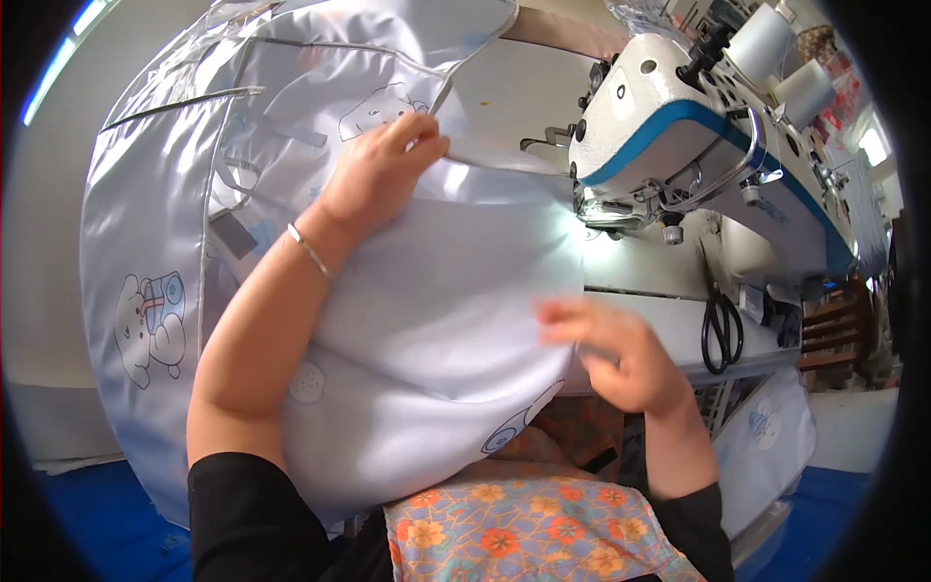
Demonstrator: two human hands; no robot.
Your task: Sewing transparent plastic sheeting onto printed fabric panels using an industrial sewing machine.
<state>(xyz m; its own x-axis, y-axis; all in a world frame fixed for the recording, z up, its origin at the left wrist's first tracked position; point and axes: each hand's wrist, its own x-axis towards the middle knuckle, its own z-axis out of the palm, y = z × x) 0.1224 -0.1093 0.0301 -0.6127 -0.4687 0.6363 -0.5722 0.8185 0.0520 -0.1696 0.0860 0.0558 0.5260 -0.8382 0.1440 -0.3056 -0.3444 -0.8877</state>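
A large pale blue-white sheet of shiny fabric (427, 320), printed with small cartoon bears, drapes over my lap and the sewing table. My left hand (383, 170) is closed on a fold of it high up, near a bear print, with a thin bracelet on the wrist. Lower right, my right hand (611, 354) pinches the fabric's right edge; it is motion-blurred. The needle area of the white and blue sewing machine (679, 136) lies just right of the fabric.
Black scissors (721, 330) hang at the front of the white table (669, 320). Two thread cones (776, 58) stand behind the machine. More of the same fabric hangs at the lower right (766, 436). A floral apron covers my lap (524, 533). The floor is blue.
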